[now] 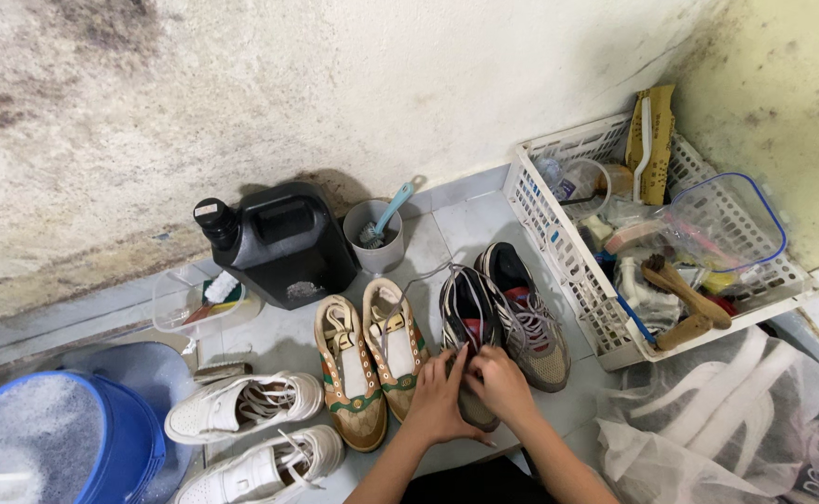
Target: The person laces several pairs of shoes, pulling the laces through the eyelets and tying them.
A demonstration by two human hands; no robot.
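Observation:
A pair of dark grey sneakers with white laces stands on the tiled floor: the left shoe (466, 313) and the right shoe (528, 313). My left hand (439, 403) and my right hand (501, 381) both rest on the near end of the left shoe, fingers pinching its lace (456, 357). To the left stands a tan pair of sneakers (368, 359) with green and red stripes. Further left lie two white sneakers (243, 404), on their sides.
A black jerry can (283, 245) and a grey cup with a blue-handled brush (374, 235) stand by the stained wall. A white plastic basket (568, 245) of brushes and containers sits right. A blue tub of foamy water (50, 448) is at left; white mesh bags (718, 420) at right.

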